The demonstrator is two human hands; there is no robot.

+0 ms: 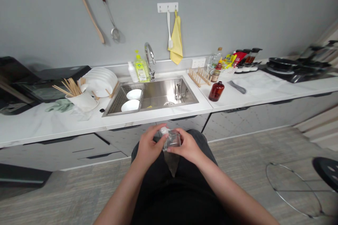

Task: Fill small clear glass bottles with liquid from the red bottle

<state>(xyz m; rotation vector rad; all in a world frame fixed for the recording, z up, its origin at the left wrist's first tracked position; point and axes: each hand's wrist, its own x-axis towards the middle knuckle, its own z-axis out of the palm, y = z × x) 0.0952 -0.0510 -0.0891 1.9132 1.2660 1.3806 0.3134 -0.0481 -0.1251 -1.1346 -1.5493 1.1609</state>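
Held over my lap, in front of the counter, is a clear, square-sided bottle (174,140) with a white top (164,130). It lies tilted sideways, its top pointing left. My right hand (188,144) grips the body, thumb below and fingers above. At the other end, my left hand (150,143) has its thumb and fingers closed around the white top. Whether the top is screwed on or loose I cannot tell. On the counter to the right stands an amber bottle (216,92) with an open-looking neck.
The sink (161,95) holds white bowls (130,105) in a wire basket. Green dish soap (142,69) stands by the faucet (150,59). Left are white plates (99,81) and a chopstick holder (83,100). A wooden rack (199,77), condiments and a stove (287,70) are right.
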